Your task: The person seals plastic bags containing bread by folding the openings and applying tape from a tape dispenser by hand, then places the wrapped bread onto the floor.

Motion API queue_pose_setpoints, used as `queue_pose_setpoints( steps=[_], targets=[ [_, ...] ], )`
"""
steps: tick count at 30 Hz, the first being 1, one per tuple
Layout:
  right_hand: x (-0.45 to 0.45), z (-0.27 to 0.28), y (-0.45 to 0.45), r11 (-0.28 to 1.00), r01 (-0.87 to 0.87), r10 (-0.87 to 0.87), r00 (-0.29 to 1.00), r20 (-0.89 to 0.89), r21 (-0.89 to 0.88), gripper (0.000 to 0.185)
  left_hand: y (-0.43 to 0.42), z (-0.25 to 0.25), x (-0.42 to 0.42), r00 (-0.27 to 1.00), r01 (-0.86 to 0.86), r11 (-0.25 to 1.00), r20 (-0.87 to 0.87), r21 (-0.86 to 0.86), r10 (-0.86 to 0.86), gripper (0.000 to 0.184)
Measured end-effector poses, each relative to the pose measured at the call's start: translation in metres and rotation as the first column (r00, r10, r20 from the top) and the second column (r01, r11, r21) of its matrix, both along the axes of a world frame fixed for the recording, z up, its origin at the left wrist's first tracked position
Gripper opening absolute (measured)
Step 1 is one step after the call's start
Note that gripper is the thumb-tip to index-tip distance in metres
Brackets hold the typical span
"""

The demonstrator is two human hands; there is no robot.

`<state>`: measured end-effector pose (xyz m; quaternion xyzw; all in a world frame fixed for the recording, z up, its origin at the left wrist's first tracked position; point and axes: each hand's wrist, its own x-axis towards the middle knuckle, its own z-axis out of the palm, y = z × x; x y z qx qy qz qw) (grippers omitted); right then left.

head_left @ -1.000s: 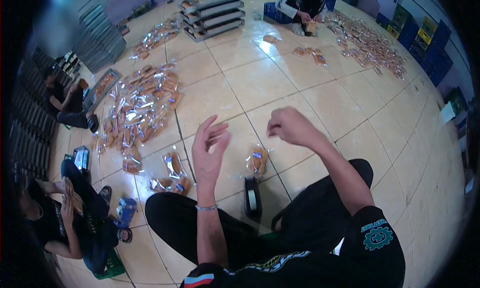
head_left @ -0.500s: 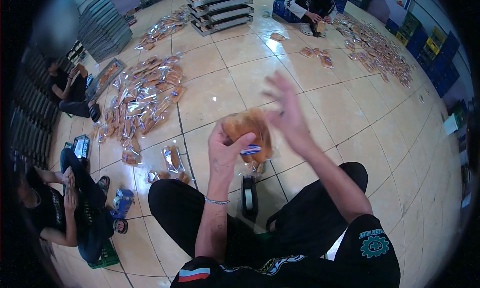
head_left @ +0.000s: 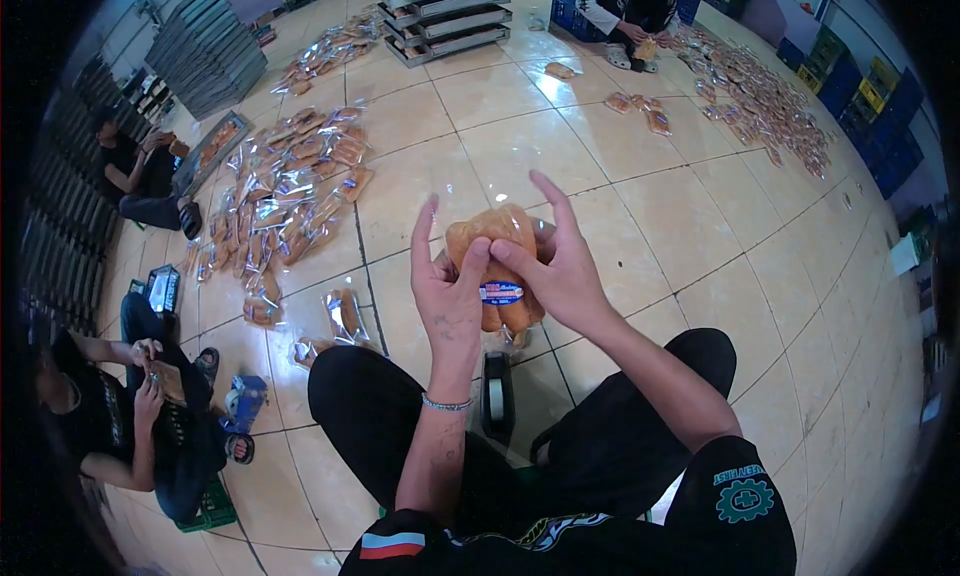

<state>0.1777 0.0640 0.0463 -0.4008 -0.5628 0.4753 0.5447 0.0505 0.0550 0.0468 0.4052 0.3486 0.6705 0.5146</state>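
"Fingers (head_left: 423, 238) set how?"

"Left hand (head_left: 447, 301) and right hand (head_left: 572, 291) pinch the golden-brown, clear-wrapped bread (head_left: 487, 225) between them, outer fingers spread, far side of the black tape dispenser (head_left: 496, 401)."

"Pressure?"

"Light, even; soft bread could dent."

Floor (head_left: 415, 126) (glossy beige tile) supports: near, 1 black tape dispenser (head_left: 497, 396); left, 1 large heap of bagged bread (head_left: 290, 196); far, 1 stack of metal trays (head_left: 447, 24); far right, 1 broad spread of bagged rolls (head_left: 765, 106).
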Motion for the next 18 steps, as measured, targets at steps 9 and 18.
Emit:
queue_pose_setpoints(
  steps=[9, 18],
  targets=[
    [-0.008, -0.006, -0.006, 0.94, 0.142, -0.221, 0.946, 0.237, 0.309, 0.061, 0.002, -0.002, -0.005, 0.995, -0.088, 0.995, -0.036, 0.053, 0.09, 0.067],
    [0.009, 0.007, 0.002, 0.997, 0.061, -0.06, 0.998, -0.025, 0.038, 0.035, 0.003, -0.005, -0.013, 0.978, -0.02, 0.978, -0.201, 0.207, 0.062, 0.036]
  ],
)
